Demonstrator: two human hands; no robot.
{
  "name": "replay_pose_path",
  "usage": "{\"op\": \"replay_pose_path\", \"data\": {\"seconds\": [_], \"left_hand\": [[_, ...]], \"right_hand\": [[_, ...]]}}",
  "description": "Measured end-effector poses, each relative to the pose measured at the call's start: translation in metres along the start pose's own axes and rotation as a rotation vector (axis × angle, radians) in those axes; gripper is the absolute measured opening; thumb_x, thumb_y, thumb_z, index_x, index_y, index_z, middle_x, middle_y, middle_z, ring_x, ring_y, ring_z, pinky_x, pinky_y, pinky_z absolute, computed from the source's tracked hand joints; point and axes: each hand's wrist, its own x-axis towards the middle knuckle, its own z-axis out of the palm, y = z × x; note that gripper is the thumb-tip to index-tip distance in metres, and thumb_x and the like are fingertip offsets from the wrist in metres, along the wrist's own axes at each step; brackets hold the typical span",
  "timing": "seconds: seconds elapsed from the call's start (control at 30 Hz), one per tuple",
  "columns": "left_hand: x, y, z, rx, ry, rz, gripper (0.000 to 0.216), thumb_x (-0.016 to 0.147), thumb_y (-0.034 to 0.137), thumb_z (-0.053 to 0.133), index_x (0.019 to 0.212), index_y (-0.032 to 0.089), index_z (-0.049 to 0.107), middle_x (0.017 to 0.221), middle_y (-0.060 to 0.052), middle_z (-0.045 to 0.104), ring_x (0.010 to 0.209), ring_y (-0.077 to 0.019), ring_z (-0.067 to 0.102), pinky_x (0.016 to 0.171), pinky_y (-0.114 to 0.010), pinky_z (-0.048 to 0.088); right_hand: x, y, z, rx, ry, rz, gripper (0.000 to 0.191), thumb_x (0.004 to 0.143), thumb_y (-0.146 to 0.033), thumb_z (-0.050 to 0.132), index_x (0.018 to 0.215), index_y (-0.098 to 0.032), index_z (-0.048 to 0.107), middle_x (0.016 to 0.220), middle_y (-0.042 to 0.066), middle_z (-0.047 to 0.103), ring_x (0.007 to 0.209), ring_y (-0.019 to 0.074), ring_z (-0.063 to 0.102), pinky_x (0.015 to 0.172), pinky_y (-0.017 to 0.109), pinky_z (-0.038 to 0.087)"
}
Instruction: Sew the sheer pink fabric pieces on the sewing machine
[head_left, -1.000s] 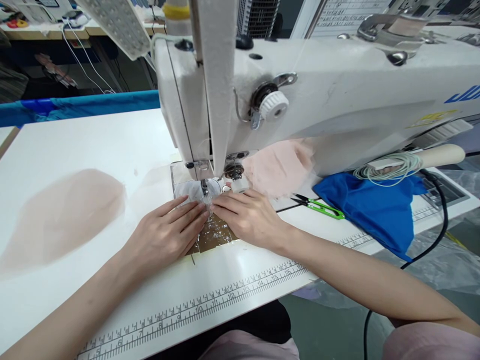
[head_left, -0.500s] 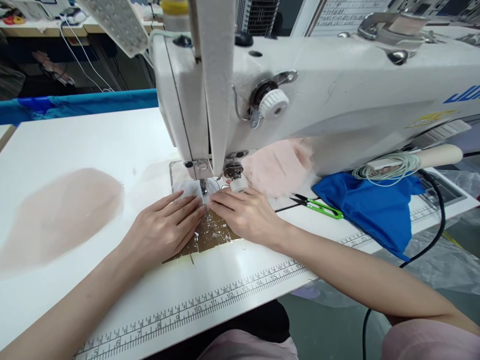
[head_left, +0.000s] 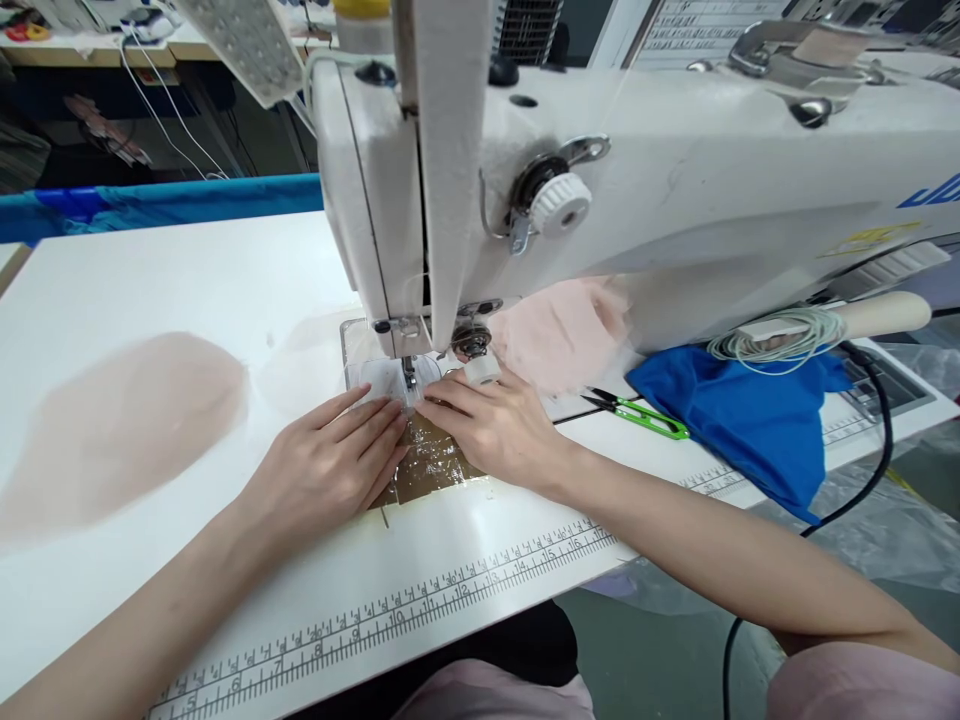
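My left hand point(head_left: 330, 465) lies flat on the sewing table, fingers stretched toward the needle point(head_left: 409, 375) of the white sewing machine point(head_left: 675, 190). My right hand point(head_left: 491, 425) lies flat opposite it, fingertips almost meeting the left ones just in front of the presser foot. Both press down a small sheer, shiny piece of fabric point(head_left: 431, 462) that lies over a brown taped patch. Neither hand grips anything.
A sheer pink fabric piece point(head_left: 124, 425) lies on the white table point(head_left: 187, 290) at left. More pink fabric point(head_left: 559, 330) sits under the machine arm. Green thread snips point(head_left: 641, 413), a blue cloth point(head_left: 742, 415), a coiled cord point(head_left: 780, 335) and a black cable point(head_left: 862, 480) are at right. A printed ruler point(head_left: 420, 610) runs along the front edge.
Both hands have stayed flat at the needle, with only slight shifts of the fabric piece and of the view.
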Motion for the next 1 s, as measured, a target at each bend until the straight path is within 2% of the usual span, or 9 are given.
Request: {"op": "replay_pose_path", "data": {"seconds": [0.23,0.4,0.53,0.83,1.0], "left_hand": [[0.000,-0.001,0.001,-0.001,-0.005,-0.018,0.024,0.092,0.019,0.057,0.110,0.008,0.068,0.107,-0.011,0.075,0.100,-0.0229,0.072,0.097,-0.043,0.058],[-0.002,-0.003,0.004,0.003,-0.012,-0.040,0.027,0.092,0.020,0.058,0.114,0.008,0.067,0.110,-0.012,0.074,0.102,-0.0243,0.071,0.098,-0.043,0.057],[-0.003,-0.005,0.006,-0.011,-0.030,-0.060,0.029,0.093,0.022,0.055,0.116,0.009,0.067,0.113,-0.012,0.073,0.104,-0.0253,0.070,0.098,-0.044,0.056],[-0.001,-0.011,0.010,-0.024,-0.064,-0.125,0.034,0.096,0.029,0.050,0.119,0.010,0.066,0.118,-0.012,0.070,0.109,-0.0260,0.068,0.096,-0.043,0.057],[0.000,-0.011,0.010,-0.040,-0.080,-0.167,0.035,0.097,0.033,0.049,0.119,0.012,0.067,0.120,-0.011,0.069,0.111,-0.0259,0.067,0.094,-0.041,0.058]], "right_hand": [[0.001,0.001,0.001,-0.008,0.006,0.007,0.029,0.092,-0.003,0.046,0.100,-0.015,0.071,0.102,0.002,0.075,0.086,0.0166,0.064,0.097,0.036,0.045],[0.003,0.001,0.002,-0.028,-0.040,0.030,0.032,0.091,-0.003,0.045,0.105,-0.015,0.071,0.103,0.003,0.074,0.084,0.0172,0.062,0.093,0.036,0.045],[0.005,0.002,0.005,-0.056,-0.081,0.054,0.033,0.091,-0.004,0.044,0.106,-0.016,0.071,0.100,0.004,0.075,0.087,0.0182,0.062,0.095,0.037,0.044],[0.004,0.003,0.002,-0.060,-0.051,0.061,0.034,0.091,-0.004,0.044,0.104,-0.018,0.072,0.100,0.001,0.075,0.087,0.0179,0.063,0.104,0.037,0.040],[0.003,0.005,-0.004,-0.033,-0.100,0.094,0.034,0.092,-0.006,0.042,0.106,-0.017,0.071,0.098,0.003,0.075,0.090,0.0189,0.064,0.101,0.040,0.042]]}}
